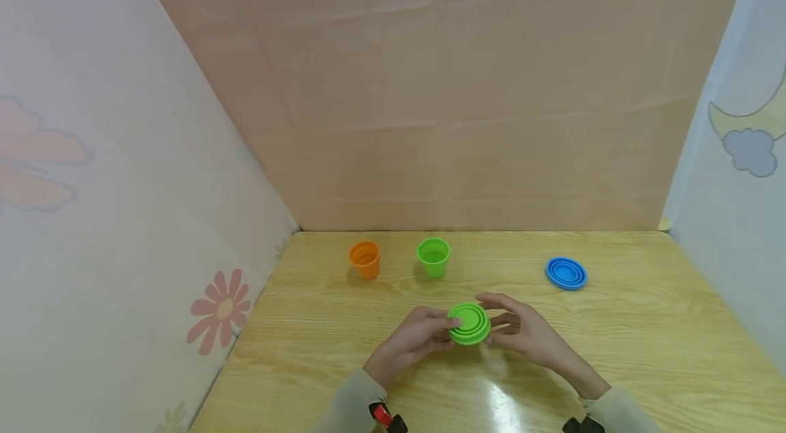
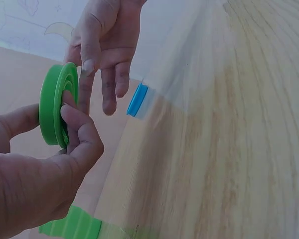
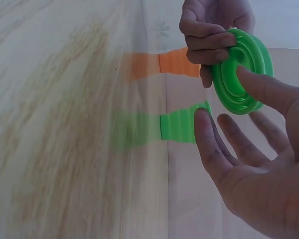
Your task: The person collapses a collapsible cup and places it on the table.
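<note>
A collapsed green folding cup (image 1: 469, 332) is held in the air above the table by my left hand (image 1: 414, 339), which pinches its left edge between thumb and fingers. Its stepped rings show in the right wrist view, where the same flattened cup (image 3: 263, 55) is turned partly side-on. My right hand (image 1: 533, 336) is at the cup's right side with fingers spread and loosely bent. In the right wrist view its thumb (image 3: 269, 92) overlaps the rings; whether it touches them I cannot tell.
Toward the back of the wooden table (image 1: 295, 351) stand an expanded orange cup (image 1: 366, 262) and an expanded green cup (image 1: 434, 261). A collapsed blue cup (image 1: 566, 273) lies flat at the back right. Beige sheeting (image 1: 460, 112) rises behind the table, with pale patterned walls at both sides.
</note>
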Demonstrator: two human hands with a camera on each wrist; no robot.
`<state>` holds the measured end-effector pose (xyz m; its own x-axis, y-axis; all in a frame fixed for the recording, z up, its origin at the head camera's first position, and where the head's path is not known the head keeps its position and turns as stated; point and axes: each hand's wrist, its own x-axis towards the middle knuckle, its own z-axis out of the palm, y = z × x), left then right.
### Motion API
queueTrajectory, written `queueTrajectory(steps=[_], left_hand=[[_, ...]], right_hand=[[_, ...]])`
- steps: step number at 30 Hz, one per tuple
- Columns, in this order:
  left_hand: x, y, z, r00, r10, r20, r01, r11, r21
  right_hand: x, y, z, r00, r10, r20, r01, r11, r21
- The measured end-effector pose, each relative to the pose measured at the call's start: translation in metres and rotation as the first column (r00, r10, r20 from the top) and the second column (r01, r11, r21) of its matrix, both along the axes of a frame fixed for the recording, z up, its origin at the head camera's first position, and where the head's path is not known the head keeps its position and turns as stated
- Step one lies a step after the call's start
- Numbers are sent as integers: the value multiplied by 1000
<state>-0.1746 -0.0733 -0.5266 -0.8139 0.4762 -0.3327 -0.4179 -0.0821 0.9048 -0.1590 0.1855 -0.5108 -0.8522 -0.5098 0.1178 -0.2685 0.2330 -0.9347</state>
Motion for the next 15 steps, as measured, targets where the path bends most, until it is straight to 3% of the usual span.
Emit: queueTrajectory(steps=[8, 15], left_hand=[[2, 7, 2, 995, -18, 95, 10, 996, 87], [3, 9, 1, 996, -19, 82, 10, 995, 97]], right_hand=[[-2, 1, 2, 999, 10, -35, -10, 1000, -4], [-3, 2, 4, 1000, -21, -13, 21, 1000, -2]])
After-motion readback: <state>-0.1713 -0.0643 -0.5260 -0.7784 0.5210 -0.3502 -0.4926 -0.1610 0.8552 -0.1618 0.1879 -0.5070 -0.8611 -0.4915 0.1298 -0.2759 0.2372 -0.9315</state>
